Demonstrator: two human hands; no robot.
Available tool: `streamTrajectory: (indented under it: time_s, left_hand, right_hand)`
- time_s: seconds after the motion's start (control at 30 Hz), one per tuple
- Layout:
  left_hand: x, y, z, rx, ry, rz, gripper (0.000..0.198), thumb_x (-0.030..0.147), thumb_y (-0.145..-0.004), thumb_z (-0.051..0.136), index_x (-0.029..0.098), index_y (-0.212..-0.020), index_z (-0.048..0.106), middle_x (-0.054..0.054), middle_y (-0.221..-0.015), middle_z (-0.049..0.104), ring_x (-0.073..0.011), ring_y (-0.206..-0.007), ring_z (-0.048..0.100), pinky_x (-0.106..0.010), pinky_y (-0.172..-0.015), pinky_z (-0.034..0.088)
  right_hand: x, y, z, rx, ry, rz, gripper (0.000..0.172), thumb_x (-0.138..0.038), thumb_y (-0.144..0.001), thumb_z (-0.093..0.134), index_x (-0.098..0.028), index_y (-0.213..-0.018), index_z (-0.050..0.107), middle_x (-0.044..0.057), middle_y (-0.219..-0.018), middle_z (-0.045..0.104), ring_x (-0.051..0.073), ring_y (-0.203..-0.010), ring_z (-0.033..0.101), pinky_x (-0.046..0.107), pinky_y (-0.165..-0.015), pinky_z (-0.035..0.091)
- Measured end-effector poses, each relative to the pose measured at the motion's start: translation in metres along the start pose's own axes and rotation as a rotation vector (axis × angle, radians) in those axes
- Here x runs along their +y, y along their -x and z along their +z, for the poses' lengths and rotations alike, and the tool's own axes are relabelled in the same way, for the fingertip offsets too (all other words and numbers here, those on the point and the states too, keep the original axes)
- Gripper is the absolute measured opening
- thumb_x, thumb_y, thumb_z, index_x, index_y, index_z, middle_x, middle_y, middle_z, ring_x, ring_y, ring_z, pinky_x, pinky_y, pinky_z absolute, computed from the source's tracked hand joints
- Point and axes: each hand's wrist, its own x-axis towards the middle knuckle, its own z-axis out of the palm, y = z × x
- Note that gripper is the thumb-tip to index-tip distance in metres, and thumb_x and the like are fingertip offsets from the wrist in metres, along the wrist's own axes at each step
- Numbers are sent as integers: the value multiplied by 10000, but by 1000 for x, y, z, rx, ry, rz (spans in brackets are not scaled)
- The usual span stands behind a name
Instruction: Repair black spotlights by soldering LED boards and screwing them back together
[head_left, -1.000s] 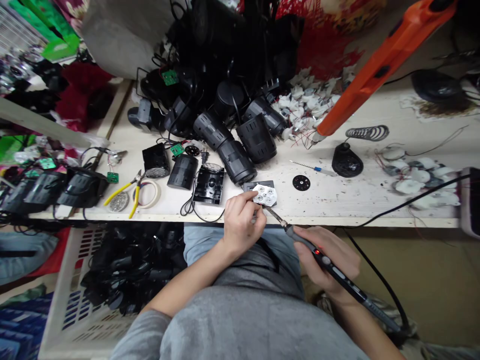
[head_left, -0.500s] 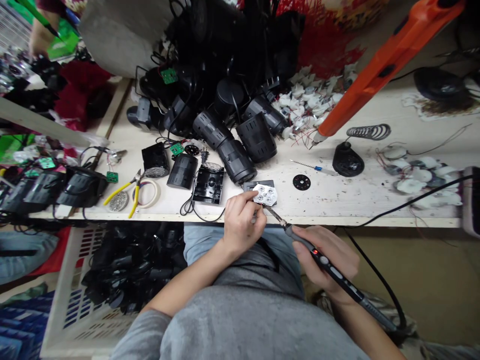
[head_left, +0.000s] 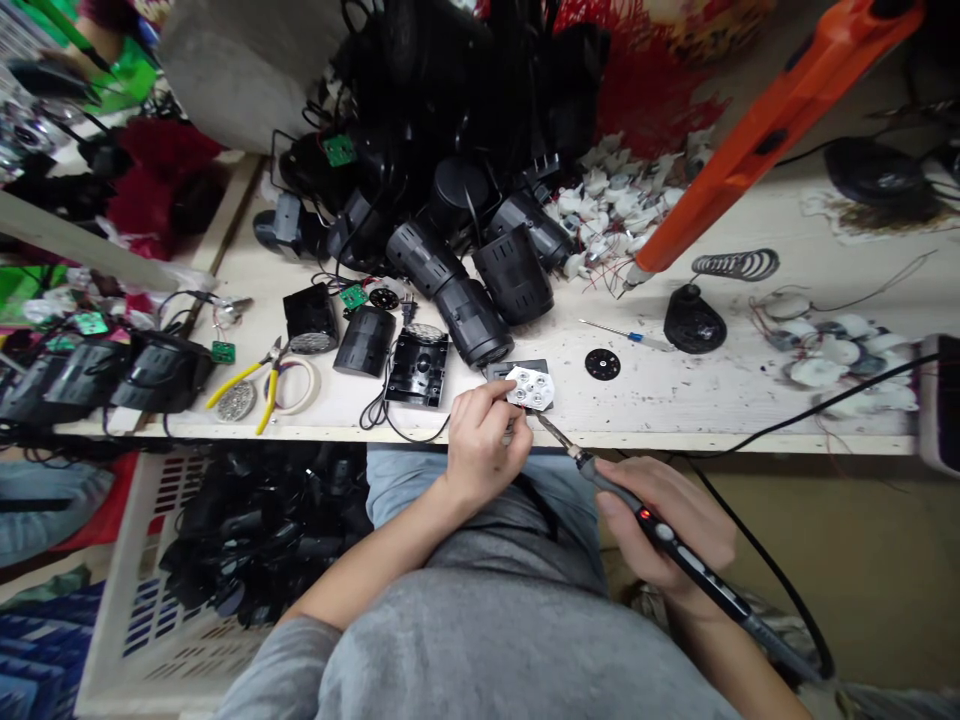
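A soldering iron (head_left: 660, 535) with a small red light is gripped in my right hand (head_left: 667, 520); its tip is close to the lower edge of a white six-sided board (head_left: 534, 390) bearing several round lenses. That board lies on a dark flat block (head_left: 517, 370) near the bench's front edge. My left hand (head_left: 487, 435) is closed against the board's left side, fingers pinched. A speck of red shows beside the fingertips, but what they pinch is hidden. Left of this hand sits an opened black housing (head_left: 417, 370) with a cable.
Black cylindrical housings (head_left: 472, 320) pile up behind. Yellow-handled pliers (head_left: 270, 385) and a tape roll (head_left: 296, 385) lie left. To the right are a black disc (head_left: 603, 364), a screwdriver (head_left: 622, 333), a coil stand (head_left: 696, 320) and white motors (head_left: 847, 350). An orange electric screwdriver (head_left: 772, 140) hangs above.
My right hand has drawn slightly right with the soldering iron, its tip shifting a little off the board's edge. My left hand and the board have stayed put.
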Motion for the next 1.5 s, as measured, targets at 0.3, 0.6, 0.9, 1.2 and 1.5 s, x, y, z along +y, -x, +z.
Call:
streamTrajectory:
  time_s: [0.3,0.6,0.9,1.2,1.5]
  left_hand:
    - [-1,1,1,13,14,15,104,90,-848,622,186,-810,612,-92,-1037,723,-211,-956,700,-342,-821,540]
    - [-1,1,0,5,41,5,98,96,-857,625,183,-813,618,-100,-1046,710,-210,-952,687,-345,-830,552]
    - [-2,2,-1,-9,42,0,84,113,-878,638,189,-843,634,-94,-1077,706,-215,-963,680,-357,-836,543]
    - [-4,0,-3,-23,27,1,62,148,-897,641,195,-858,650,-90,-1075,720,-225,-970,695,-366,-820,519]
    - [-6,-3,-4,-27,32,16,59,196,-914,675,191,-861,651,-94,-1072,719,-222,-964,693,-355,-815,499]
  right_hand:
    - [0,2,-2,-7,14,16,239,-69,-880,633,-207,-1066,692,34,-801,737,172,-681,702,301,-616,606]
    - [0,4,-3,13,30,16,247,-68,-876,636,-204,-1071,701,28,-806,743,169,-688,702,297,-633,596]
    - [62,6,-20,399,474,307,142,-269,-912,687,-180,-1001,753,60,-875,768,188,-737,715,301,-700,564]
    - [92,-6,-40,190,505,115,163,-194,-925,664,-181,-1072,733,77,-941,764,196,-822,725,312,-794,590]
    - [88,-5,-41,222,482,223,152,-242,-930,666,-190,-1053,738,73,-929,772,202,-815,736,318,-775,589]
